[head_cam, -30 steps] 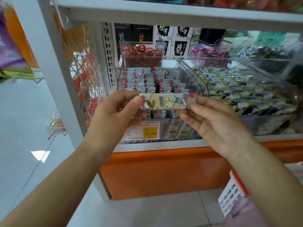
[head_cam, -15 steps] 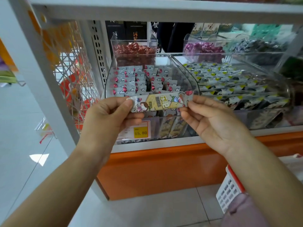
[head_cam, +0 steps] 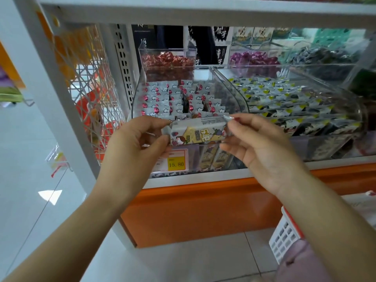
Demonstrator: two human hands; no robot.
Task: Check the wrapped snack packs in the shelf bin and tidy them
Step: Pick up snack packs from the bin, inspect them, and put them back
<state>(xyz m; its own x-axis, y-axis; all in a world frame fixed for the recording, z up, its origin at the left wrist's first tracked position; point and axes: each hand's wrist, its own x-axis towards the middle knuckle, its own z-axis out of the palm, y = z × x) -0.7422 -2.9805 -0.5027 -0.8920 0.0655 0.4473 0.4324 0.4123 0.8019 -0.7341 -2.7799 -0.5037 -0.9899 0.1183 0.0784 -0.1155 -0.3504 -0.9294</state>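
The left hand (head_cam: 134, 143) pinches 1 end of the snack pack (head_cam: 198, 132) and the right hand (head_cam: 258, 147) pinches the other. The pack is level at the clear bin's (head_cam: 138, 94) front rim. This looks like the checking step; next it needs slotting into the rows. Versus 0.5 s ago, it is tipped, upper side showing.

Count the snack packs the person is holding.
1: the snack pack is held in front of the clear bin, the left hand pinching its left end, the right hand its right end. A second behind it cannot be excluded.
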